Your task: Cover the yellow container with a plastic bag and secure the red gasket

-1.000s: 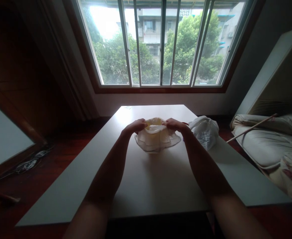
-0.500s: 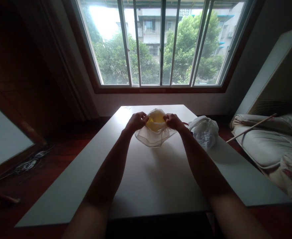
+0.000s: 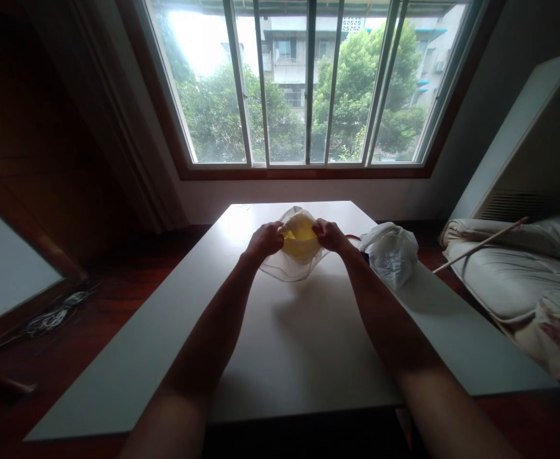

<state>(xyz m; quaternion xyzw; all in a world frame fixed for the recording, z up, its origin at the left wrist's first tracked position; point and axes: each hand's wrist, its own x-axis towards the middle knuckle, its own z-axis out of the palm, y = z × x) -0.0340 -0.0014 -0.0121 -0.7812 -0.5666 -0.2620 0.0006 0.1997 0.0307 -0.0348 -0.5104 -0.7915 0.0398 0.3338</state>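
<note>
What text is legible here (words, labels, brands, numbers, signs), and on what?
None readable.
Sheer bag: no lettering I can make out.
White plastic bag: none I can make out.
Reddish patch, right side: too blurred to tell if it's writing.

Sheer fabric: off-white, yellow within its opening; from it, a white plastic bag at three o'clock; reddish-brown window frame and green trees at twelve; dark red floor at eight; cream mattress at three, red-blotched cloth at four; tabletop greyish white, plain
</note>
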